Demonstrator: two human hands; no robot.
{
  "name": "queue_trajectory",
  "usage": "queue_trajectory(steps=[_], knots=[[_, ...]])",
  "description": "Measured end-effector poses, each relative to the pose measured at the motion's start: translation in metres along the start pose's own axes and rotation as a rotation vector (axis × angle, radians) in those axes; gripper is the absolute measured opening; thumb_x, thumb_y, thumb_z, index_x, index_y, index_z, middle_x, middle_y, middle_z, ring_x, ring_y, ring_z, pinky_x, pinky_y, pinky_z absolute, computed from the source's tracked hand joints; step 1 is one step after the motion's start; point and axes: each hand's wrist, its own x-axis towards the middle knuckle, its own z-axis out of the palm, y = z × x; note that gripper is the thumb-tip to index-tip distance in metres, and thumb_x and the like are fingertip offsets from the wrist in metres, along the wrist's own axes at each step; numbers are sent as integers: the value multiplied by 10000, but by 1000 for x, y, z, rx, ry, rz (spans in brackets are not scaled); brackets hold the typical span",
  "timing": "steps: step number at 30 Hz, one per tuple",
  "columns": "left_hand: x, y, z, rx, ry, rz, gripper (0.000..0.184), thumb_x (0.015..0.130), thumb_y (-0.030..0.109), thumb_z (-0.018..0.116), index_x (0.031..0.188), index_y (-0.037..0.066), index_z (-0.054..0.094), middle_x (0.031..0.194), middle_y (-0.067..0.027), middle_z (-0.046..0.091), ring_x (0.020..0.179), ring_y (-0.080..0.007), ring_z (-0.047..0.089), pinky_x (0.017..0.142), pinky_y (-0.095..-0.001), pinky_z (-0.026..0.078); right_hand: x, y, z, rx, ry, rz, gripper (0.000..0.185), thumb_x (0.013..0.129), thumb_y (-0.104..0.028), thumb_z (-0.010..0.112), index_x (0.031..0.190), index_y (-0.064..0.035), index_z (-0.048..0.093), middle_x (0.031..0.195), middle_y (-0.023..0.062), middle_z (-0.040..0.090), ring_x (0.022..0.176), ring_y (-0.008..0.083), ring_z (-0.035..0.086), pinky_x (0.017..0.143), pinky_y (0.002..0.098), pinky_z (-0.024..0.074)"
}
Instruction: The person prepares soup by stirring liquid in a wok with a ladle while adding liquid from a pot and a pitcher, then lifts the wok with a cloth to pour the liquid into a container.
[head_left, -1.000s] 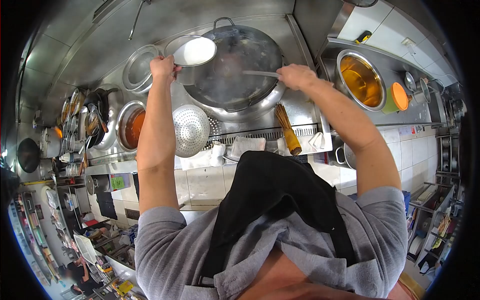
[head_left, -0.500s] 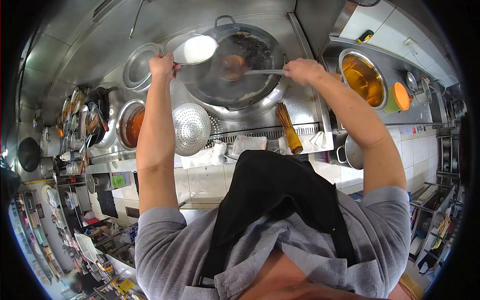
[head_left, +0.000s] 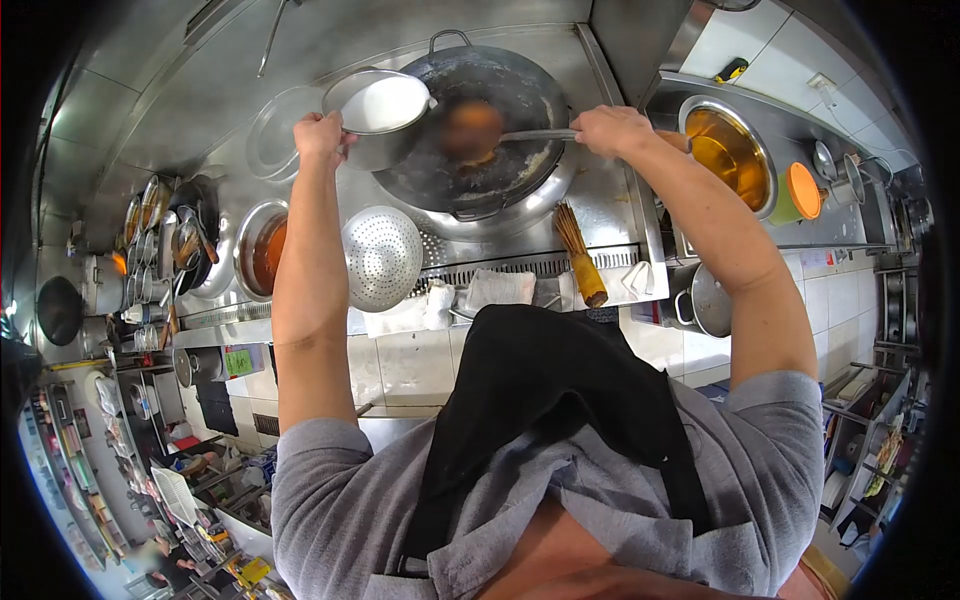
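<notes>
My left hand (head_left: pixel 320 138) is closed on the rim of a metal pot (head_left: pixel 385 150) and keeps it tilted beside the left edge of a large dark wok (head_left: pixel 420 190). White contents (head_left: pixel 390 103), which I cannot identify, show inside the pot. With fingers wrapped round its handle, my right hand (head_left: pixel 612 133) grips a ladle (head_left: pixel 540 135). The ladle's blurred, orange-brown bowl (head_left: pixel 475 128) is over the middle of the wok, close to the pot's lip. Dark, steaming liquid lies in the wok.
Left of the wok sit a perforated metal strainer (head_left: pixel 383 258) and a pot of reddish liquid (head_left: pixel 264 250). A bamboo brush (head_left: pixel 583 265) lies at the stove's front edge near white cloths (head_left: pixel 500 288). At right stand a pot of amber liquid (head_left: pixel 728 160) and an orange-topped container (head_left: pixel 803 190).
The ladle's bowl has shifted slightly in the wok, and its handle has moved a little right with my right hand. The pot has moved slightly left and remains tilted in my left hand.
</notes>
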Motion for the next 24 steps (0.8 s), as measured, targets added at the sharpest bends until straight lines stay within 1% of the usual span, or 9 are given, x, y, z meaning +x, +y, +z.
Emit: queue_trajectory(steps=[3, 5, 7, 12, 15, 17, 19, 21, 24], knots=[[2, -1, 0, 47, -21, 41, 103, 829, 43, 597, 874, 11, 510, 711, -77, 569, 570, -192, 630, 434, -453, 426, 10, -19, 14, -6, 1, 72, 330, 993, -330, 557, 1256, -171, 679, 1261, 114, 673, 1204, 318, 621, 996, 432, 501], [-2, 3, 4, 88, -16, 19, 96, 828, 37, 591, 872, 9, 509, 699, -78, 564, 560, -192, 625, 433, -437, 418, 16, -23, 33, 16, 7, 39, 336, 982, -327, 568, 1260, -172, 676, 1264, 119, 672, 1212, 319, 617, 1018, 431, 490], [-2, 2, 3, 74, -14, 23, 95, 828, 34, 589, 867, 10, 507, 688, -78, 561, 554, -194, 623, 432, -438, 412, 7, -27, 35, 106, 77, -22, 334, 983, -328, 567, 1257, -171, 677, 1260, 115, 675, 1213, 316, 617, 1025, 432, 484], [4, -2, -1, -6, -8, 3, 94, 823, 32, 591, 852, 15, 503, 656, -75, 554, 540, -200, 620, 432, -448, 400, 7, -2, 5, 9, 11, -19, 329, 992, -332, 558, 1242, -161, 687, 1235, 113, 686, 1195, 318, 628, 1015, 435, 490], [2, 0, 0, 19, -15, 22, 95, 822, 31, 595, 856, 16, 507, 666, -74, 561, 542, -202, 622, 435, -459, 402, 15, -20, 11, -11, 0, 56, 329, 988, -337, 562, 1222, -147, 694, 1220, 112, 693, 1185, 320, 635, 1005, 446, 498], [-1, 2, 4, 32, -13, 17, 91, 822, 32, 594, 857, 21, 511, 663, -71, 559, 539, -201, 621, 438, -459, 411, 20, -28, 31, 9, 7, 50, 335, 982, -340, 567, 1223, -144, 691, 1242, 111, 685, 1184, 321, 636, 991, 459, 506], [0, 3, 4, 25, -10, 13, 91, 824, 34, 596, 853, 25, 510, 658, -70, 557, 539, -202, 620, 437, -459, 410, 15, -31, 38, 102, 48, -15, 336, 978, -337, 571, 1230, -148, 687, 1266, 109, 676, 1181, 320, 638, 990, 456, 507], [1, 2, 2, 22, -8, 3, 92, 826, 37, 597, 850, 30, 508, 654, -69, 556, 538, -202, 620, 435, -460, 410, 9, -17, 27, 61, 39, -20, 333, 993, -331, 559, 1247, -152, 679, 1282, 105, 668, 1184, 318, 637, 993, 446, 504], [2, 2, 1, 40, -13, 37, 96, 829, 44, 605, 841, 36, 510, 647, -68, 554, 538, -201, 621, 433, -462, 414, 10, 2, 5, -7, 39, -26, 322, 988, -309, 567, 1245, -158, 689, 1250, 105, 687, 1184, 321, 636, 987, 437, 510]])
